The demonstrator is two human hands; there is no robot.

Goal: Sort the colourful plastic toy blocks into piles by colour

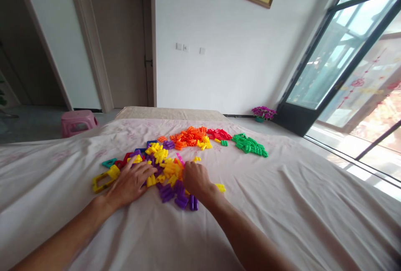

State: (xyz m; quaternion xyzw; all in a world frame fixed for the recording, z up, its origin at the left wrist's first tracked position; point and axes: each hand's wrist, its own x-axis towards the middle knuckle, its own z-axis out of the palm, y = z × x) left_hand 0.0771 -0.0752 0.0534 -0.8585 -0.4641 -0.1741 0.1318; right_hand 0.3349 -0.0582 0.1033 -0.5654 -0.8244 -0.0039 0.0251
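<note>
My left hand [130,181] lies palm down with fingers spread over the left side of a mixed heap of plastic building pieces. Yellow pieces [158,152] and purple pieces [167,193] make up most of that heap. A yellow frame-shaped piece [105,180] sits beside the left wrist. At the heap's right edge, my right hand [196,177] has its fingers curled down at yellow and orange pieces; what they hold, if anything, is hidden. One yellow piece [221,187] shows just right of the right wrist.
Behind the heap lie sorted piles of orange pieces [191,136], red pieces [219,134] and green pieces [249,144]. A wrinkled pale cloth [297,216] covers the surface. A pink stool [79,123] stands back left; purple flowers [264,112] are by the glass door [316,62].
</note>
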